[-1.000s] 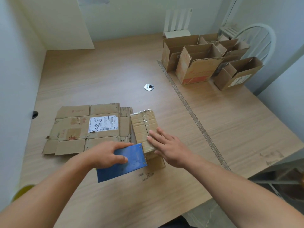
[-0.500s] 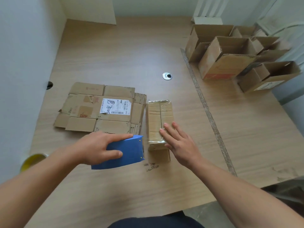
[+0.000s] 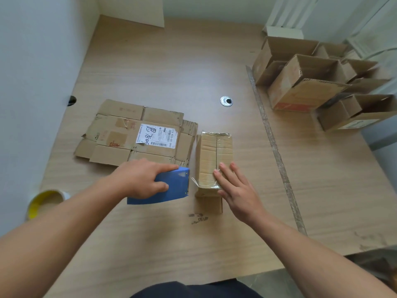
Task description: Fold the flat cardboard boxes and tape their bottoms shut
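R hand (image 3: 234, 190) lies palm down, fingers straight & slightly spread, fingertips pressing the near end of the box (image 3: 214, 153); forearm reaches in from lower right. Box sits mid-table, bottom up, w/ clear tape over its seam. Just left of it, L hand (image 3: 141, 179) grips a blue dispenser (image 3: 171, 188): index finger stretched along its top edge, thumb curled on its face. Beyond L hand a flat box (image 3: 137, 136) w/ white label lies on the table (image 3: 171, 61). Yellow tape roll (image 3: 46, 203) at near left. Open boxes (image 3: 305, 87) stand far right.
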A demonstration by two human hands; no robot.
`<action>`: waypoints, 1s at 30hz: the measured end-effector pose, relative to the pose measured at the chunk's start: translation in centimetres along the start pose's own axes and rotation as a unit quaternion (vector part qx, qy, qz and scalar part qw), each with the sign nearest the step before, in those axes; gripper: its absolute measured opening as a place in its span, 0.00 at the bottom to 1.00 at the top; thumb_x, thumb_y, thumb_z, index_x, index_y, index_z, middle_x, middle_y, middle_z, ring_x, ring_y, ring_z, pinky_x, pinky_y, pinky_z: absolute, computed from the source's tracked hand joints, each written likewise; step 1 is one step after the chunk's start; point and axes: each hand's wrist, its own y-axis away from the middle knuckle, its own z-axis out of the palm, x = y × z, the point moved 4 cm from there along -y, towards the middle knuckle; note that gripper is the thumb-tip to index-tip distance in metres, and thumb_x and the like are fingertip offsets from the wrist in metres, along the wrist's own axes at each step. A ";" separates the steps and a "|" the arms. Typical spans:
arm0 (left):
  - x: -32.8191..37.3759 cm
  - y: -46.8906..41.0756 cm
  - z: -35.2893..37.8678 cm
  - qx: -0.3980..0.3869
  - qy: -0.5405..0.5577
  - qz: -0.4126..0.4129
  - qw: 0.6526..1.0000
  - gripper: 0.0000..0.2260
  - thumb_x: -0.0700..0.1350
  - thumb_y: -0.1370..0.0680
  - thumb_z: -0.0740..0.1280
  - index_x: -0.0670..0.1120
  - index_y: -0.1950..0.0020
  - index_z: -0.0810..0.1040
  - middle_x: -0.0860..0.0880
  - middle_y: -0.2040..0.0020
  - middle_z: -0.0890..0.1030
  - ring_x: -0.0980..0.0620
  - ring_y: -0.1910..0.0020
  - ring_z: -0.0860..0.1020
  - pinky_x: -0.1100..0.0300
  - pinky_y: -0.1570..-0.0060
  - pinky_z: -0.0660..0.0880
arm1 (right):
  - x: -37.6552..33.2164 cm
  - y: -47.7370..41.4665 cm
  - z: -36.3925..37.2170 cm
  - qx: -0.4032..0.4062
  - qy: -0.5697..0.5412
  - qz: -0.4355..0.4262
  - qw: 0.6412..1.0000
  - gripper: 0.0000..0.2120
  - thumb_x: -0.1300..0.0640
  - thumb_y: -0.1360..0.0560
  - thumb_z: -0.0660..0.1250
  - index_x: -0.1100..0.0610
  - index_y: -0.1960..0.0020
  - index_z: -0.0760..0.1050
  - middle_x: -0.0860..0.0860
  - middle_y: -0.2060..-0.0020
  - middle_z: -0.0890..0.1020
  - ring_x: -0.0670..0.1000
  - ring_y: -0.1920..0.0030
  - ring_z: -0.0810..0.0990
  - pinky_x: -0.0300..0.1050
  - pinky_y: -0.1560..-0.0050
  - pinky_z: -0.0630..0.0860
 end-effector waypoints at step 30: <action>8.7 1.4 -1.0 0.063 -0.059 -0.079 0.993 0.16 0.47 0.22 0.60 0.56 0.34 0.70 0.48 0.51 0.77 0.44 0.53 0.73 0.54 0.59 0.66 | -3.4 -0.7 -1.3 -0.011 -0.088 0.107 0.990 0.24 0.48 0.18 0.61 0.57 0.24 0.67 0.50 0.21 0.59 0.54 0.20 0.45 0.38 0.27 0.41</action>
